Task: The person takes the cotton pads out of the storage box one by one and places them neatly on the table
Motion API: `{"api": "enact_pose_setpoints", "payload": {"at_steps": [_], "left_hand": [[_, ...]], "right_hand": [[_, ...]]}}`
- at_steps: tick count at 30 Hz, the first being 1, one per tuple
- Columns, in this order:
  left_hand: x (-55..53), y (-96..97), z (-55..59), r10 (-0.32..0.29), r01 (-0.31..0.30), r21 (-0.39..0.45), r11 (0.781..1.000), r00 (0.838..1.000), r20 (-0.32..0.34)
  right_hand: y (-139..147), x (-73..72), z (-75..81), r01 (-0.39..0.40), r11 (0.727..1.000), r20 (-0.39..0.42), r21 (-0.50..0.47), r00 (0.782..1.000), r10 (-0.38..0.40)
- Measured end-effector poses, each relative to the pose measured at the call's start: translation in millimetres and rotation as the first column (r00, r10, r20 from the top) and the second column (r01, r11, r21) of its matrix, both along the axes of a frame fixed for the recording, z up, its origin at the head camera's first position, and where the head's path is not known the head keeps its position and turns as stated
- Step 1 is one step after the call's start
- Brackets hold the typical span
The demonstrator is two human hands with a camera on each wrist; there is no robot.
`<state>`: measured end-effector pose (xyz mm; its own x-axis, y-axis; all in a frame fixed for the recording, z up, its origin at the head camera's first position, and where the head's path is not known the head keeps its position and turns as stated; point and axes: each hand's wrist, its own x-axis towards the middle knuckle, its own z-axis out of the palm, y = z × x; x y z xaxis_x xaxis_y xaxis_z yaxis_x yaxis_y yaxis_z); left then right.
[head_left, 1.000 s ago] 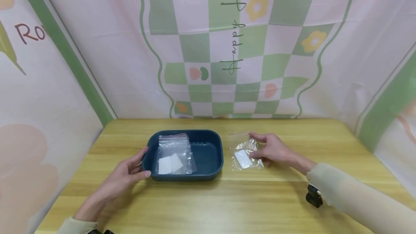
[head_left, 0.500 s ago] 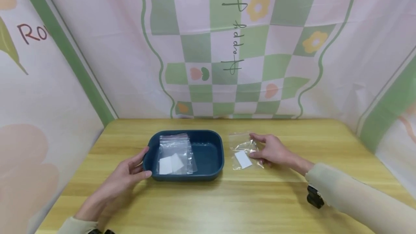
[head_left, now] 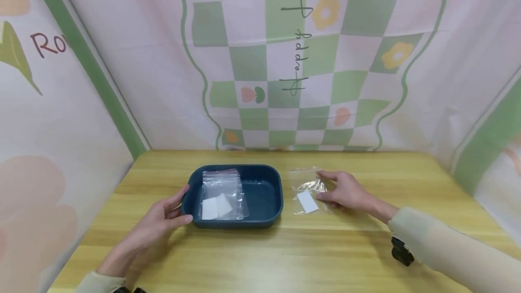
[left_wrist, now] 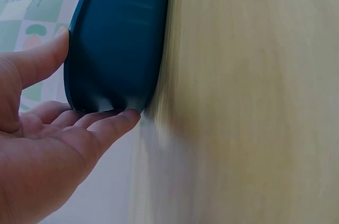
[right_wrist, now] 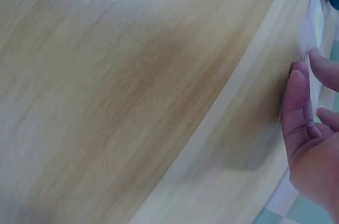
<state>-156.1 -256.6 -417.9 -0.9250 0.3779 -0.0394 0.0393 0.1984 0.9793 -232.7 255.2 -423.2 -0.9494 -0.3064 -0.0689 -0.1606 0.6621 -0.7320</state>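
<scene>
A dark blue tray [head_left: 262, 200] with rounded corners sits left of centre on the table. Clear zip bags [head_left: 220, 186] with white squares inside lie in its left part. My left hand [head_left: 156, 225] touches the tray's left end: the thumb meets the rim and the fairly straight fingers lie against the outer wall, as the left wrist view shows. Right of the tray, another clear zip bag [head_left: 301, 184] lies on the table with a white rectangle [head_left: 307, 202] inside. My right hand [head_left: 349, 192] holds this bag's right edge between thumb and fingers; part of that edge is hidden.
The wooden table [head_left: 260, 261] extends in front of the tray and to both sides. Behind it hangs a curtain [head_left: 281, 116] with green and white checks, and similar cloth covers both sides. A black device [head_left: 402, 251] is strapped at the right wrist.
The whole view has shifted slightly. Both hands, the tray and the bags keep about the same places relative to each other.
</scene>
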Motion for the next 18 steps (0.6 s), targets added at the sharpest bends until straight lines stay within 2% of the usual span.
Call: {"api": "enact_pose_setpoints", "payload": {"at_steps": [5,9,14,18], "left_hand": [[-0.8,1.7,1.8,0.004,-0.004,0.003,1.0,1.0,-0.003],[-0.6,1.0,1.2,0.009,-0.009,0.002,1.0,1.0,0.004],[-0.9,0.8,0.1,0.012,-0.012,0.001,1.0,1.0,0.009],[-1.5,1.2,-0.2,0.011,-0.011,0.0,1.0,1.0,0.001]], "right_hand": [[2,5.7,6.1,0.0,1.0,-0.011,0.004,1.0,0.0],[-3,10.6,18.5,0.0,1.0,-0.056,0.01,0.998,0.0],[-24,18.0,48.4,-0.021,1.0,-0.102,-0.016,0.995,0.019],[-51,20.0,77.8,-0.046,0.999,-0.142,0.017,0.989,0.048]]}}
